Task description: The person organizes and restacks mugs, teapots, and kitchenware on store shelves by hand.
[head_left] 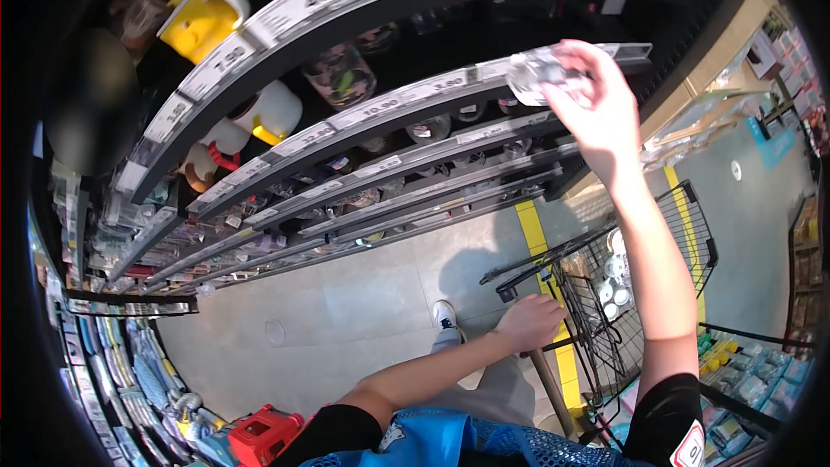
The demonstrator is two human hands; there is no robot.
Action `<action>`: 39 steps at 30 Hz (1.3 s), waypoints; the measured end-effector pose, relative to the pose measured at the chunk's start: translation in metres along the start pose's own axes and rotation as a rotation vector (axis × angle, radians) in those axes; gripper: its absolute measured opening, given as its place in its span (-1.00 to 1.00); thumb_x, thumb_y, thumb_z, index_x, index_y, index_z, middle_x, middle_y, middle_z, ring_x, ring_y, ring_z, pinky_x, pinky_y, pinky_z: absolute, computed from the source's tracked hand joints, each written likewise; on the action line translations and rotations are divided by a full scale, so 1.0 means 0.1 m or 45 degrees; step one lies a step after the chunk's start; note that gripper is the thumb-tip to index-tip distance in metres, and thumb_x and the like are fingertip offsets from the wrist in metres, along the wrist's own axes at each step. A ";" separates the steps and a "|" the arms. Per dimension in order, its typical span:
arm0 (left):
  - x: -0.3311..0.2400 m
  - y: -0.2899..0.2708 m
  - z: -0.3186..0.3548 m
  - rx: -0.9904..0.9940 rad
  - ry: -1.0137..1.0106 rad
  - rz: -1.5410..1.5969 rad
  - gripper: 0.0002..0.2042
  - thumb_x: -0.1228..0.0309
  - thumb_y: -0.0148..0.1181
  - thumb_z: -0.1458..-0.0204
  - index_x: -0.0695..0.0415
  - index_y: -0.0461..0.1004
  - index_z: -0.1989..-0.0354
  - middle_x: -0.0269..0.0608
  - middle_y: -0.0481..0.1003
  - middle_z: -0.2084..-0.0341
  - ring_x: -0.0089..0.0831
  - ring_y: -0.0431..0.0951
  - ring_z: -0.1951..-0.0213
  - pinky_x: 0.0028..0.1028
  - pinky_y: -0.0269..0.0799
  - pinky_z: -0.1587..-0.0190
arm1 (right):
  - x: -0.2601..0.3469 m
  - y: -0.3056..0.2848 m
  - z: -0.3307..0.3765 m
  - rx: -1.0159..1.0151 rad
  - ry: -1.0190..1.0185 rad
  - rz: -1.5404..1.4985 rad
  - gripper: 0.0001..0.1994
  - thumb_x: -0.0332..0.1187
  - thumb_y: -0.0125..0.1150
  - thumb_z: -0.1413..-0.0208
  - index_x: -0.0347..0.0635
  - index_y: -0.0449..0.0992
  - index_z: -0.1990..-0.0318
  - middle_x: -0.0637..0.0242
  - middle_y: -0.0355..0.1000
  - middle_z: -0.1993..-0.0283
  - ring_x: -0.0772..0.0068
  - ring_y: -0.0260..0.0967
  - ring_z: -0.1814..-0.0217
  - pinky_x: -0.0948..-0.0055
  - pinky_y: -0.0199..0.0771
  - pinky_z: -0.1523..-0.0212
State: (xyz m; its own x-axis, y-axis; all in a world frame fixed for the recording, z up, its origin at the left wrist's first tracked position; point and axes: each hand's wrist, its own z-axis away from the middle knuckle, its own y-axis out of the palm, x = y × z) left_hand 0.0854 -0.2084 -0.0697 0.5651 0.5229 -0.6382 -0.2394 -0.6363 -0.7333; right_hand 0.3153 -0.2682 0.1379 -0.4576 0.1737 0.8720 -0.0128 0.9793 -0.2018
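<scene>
Shop shelves [380, 108], right hand [596, 112] gripping clear jar [540, 73], white goods in cart [640, 277]

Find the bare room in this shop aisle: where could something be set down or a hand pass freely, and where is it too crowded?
Free: the pale floor between the shelves and the wire trolley, beside the yellow floor stripe. Crowded: the shelves, packed with jugs and clear containers, where the right hand holds a clear container; the trolley basket holds goods, and the left hand grips its handle.

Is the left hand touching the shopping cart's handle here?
Touching. The head view shows the left hand closed over the cart handle, fingers wrapped around the bar with no gap.
</scene>
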 end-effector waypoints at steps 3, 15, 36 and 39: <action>-0.01 0.06 -0.01 -0.054 0.029 0.033 -0.94 0.40 0.12 0.05 0.08 0.41 0.45 -0.29 0.41 0.46 -0.33 0.46 0.29 -0.35 0.37 0.20 | 0.03 0.45 -0.32 0.024 -0.052 0.222 -0.52 -0.40 0.39 0.03 -0.28 0.40 -0.07 0.26 0.46 0.07 0.59 0.44 0.16 0.55 0.47 0.11; 0.12 0.14 0.07 -0.115 0.034 0.068 -0.87 0.37 0.17 0.17 0.11 0.45 0.45 -0.26 0.43 0.45 -0.31 0.46 0.27 -0.35 0.42 0.14 | -0.28 1.28 -1.17 0.164 -0.192 1.134 -0.55 -0.08 0.32 0.11 -0.21 0.55 0.12 0.06 0.53 0.10 0.00 0.48 0.03 0.26 0.48 -0.03; 0.08 -0.02 0.00 0.022 -0.061 -0.021 -0.95 0.40 0.13 0.05 0.06 0.47 0.46 -0.29 0.46 0.44 -0.29 0.50 0.29 -0.29 0.41 0.21 | -0.46 -1.12 0.71 -0.159 0.172 0.960 -0.59 -0.22 0.27 -0.04 -0.09 0.42 -0.05 0.20 0.46 0.06 0.25 0.46 0.02 0.26 0.44 0.03; -0.01 0.04 -0.10 0.031 0.030 -0.011 -0.94 0.38 0.18 0.08 0.05 0.49 0.43 -0.32 0.49 0.42 -0.33 0.51 0.26 -0.32 0.40 0.20 | -1.84 -2.60 1.47 -0.254 0.526 1.209 -0.38 -0.11 0.36 0.03 -0.20 0.31 -0.15 0.01 0.45 0.06 0.11 0.45 0.03 0.22 0.43 0.02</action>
State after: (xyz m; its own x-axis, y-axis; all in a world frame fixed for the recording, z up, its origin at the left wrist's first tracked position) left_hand 0.0913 -0.2173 -0.0695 0.5857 0.5144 -0.6263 -0.2536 -0.6176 -0.7444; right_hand 0.2717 -0.5702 -0.0358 0.1356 0.8631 0.4864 0.3554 0.4159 -0.8371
